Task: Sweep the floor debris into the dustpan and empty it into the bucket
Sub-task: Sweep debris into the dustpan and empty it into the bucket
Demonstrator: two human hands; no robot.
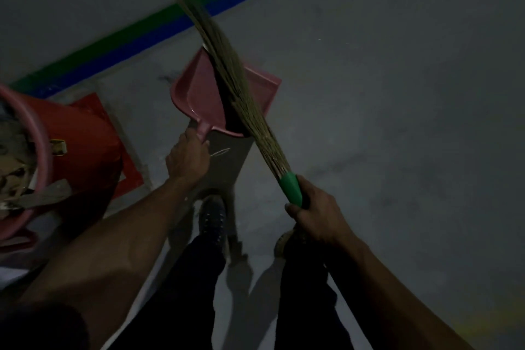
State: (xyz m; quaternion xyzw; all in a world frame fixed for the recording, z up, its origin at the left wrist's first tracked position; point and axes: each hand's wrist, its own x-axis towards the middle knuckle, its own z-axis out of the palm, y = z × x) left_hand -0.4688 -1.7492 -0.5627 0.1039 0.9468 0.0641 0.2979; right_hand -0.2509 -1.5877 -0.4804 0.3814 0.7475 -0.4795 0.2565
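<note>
Leftmost, bucket: red plastic bucket point(85, 139) with a pink rim, cut off by the left edge of the view; scraps of pale, papery debris point(12, 162) lie inside it, and a brass-coloured fitting shows on its side.
Beneath bucket: red rectangular mat or marking point(127, 167) on the floor, partly hidden by the bucket.
Floor: glossy grey floor point(397, 122), dim, with a green and blue painted stripe point(159, 28) running diagonally from lower left to upper right behind the bucket.
Left hand: left hand point(187, 159) has its fingers curled round the short handle of the pink plastic dustpan, gripping it.
Dustpan: pink plastic dustpan point(199, 91) sits just right of the bucket, apart from it, its open mouth turned away from the person; whether it touches the floor cannot be told. Its inside is dark where the broom shades it, so its contents cannot be made out.
Broom: bundle of long tan straw bristles point(241, 94) with a green plastic collar point(291, 187); the bristles cross over the dustpan and reach past its far edge toward the stripe, blurred at the tips.
Right hand: right hand point(315, 219) is closed in a fist round the broom just below the green collar.
Below: dark trousers point(199, 278) and dark shoes point(211, 221) stand between the two arms.
</note>
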